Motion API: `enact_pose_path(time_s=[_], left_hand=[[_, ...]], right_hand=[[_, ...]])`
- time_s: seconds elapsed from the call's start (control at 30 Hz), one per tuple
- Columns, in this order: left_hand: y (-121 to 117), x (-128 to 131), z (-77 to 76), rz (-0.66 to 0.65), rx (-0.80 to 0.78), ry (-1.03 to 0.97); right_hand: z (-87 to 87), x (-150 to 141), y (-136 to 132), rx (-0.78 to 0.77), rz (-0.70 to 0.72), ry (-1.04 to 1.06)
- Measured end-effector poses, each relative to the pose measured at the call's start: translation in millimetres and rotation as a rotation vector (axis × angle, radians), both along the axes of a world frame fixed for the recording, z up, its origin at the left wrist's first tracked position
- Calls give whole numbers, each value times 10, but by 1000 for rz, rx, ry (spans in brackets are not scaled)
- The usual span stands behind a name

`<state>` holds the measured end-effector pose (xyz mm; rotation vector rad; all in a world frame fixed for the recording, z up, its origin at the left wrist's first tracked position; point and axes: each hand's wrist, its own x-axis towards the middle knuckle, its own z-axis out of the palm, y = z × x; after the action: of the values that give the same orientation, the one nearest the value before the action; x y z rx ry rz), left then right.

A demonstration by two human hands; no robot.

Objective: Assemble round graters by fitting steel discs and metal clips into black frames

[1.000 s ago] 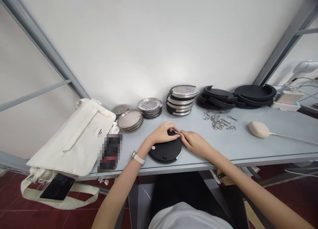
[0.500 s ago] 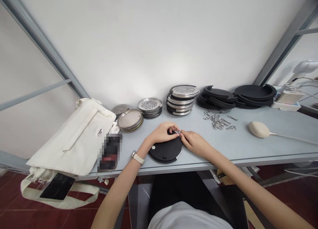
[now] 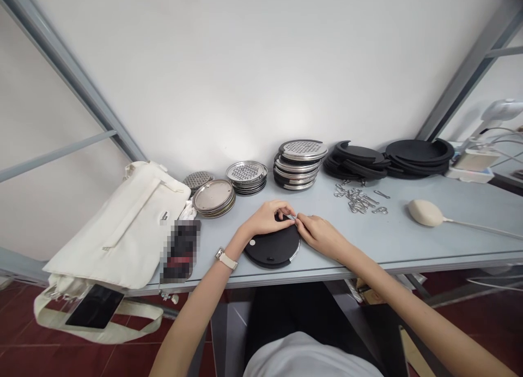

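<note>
A round black disc with a steel rim [image 3: 272, 249] lies flat on the table just below my hands. My left hand [image 3: 267, 217] rests over the disc's far edge, and my right hand [image 3: 316, 232] comes in from the right beside the rim. The fingertips of both meet at a small metal pin [image 3: 291, 217] at the disc's far edge, pinching it. Most of the pin is hidden by my fingers. A wristwatch with a pale strap [image 3: 226, 260] sits on my left wrist.
Stacks of steel grater discs [image 3: 302, 150] and black rings [image 3: 419, 152] stand along the wall behind a pile of metal clips [image 3: 355, 198]. A white cloth bag [image 3: 122, 224] and a pixelated object [image 3: 180, 251] lie to the left on the grey table [image 3: 388, 241].
</note>
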<state>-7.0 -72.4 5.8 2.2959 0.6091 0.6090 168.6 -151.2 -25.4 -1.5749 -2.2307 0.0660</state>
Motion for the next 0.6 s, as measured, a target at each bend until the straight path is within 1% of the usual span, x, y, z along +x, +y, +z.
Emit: enact_pose_path(time_s=[0.33,0.6], left_hand=[[-4,-5,9,5,22,6],[-12,-7,37,-9,70,12]], right_hand=[[-9,-5,13,-3,-20,-1],[-21,-1,18,0,-28,-3]])
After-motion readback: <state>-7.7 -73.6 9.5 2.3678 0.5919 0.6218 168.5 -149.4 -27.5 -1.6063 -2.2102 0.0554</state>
